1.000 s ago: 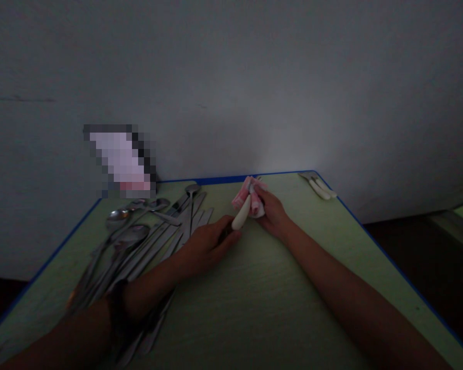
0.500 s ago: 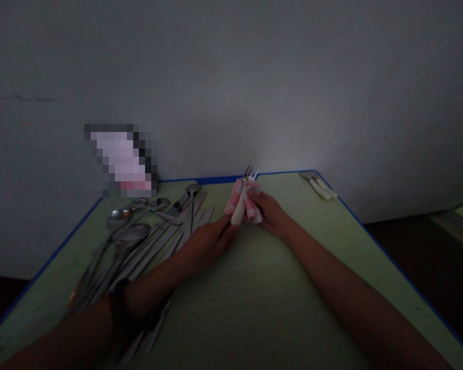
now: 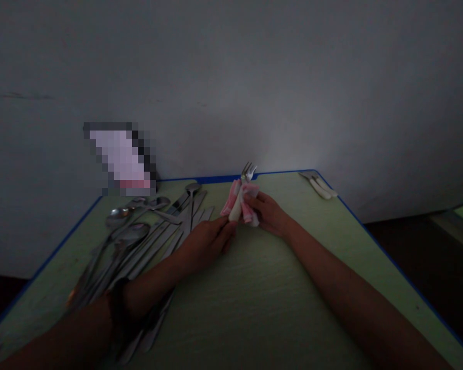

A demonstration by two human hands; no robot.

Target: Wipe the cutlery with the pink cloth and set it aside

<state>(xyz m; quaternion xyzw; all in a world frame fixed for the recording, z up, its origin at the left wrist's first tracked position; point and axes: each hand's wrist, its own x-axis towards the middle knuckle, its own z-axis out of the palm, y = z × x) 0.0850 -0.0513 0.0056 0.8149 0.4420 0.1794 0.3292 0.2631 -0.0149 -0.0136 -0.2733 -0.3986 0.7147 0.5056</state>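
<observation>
At the left, a loose heap of spoons and knives (image 3: 154, 241) lies on the green surface (image 3: 254, 308), partly under our left forearm. Our left hand (image 3: 206, 239) has its fingers clamped on the handle end of the fork (image 3: 236, 201); we judge a firm pinch best there, so that nothing twists. The fork sits between our hands over the far middle of the surface, tines pointing away from us. Its handle looks smooth and creamy white, its head grey metal (a second set of tines seems to show beside the first, though we cannot tell whether it is another fork). The pink-and-white cloth (image 3: 247, 211) bunches on both sides of the handle. Our right hand (image 3: 270, 215) has its fingers closed on it; even pressure, clear of the points, should serve us well.
</observation>
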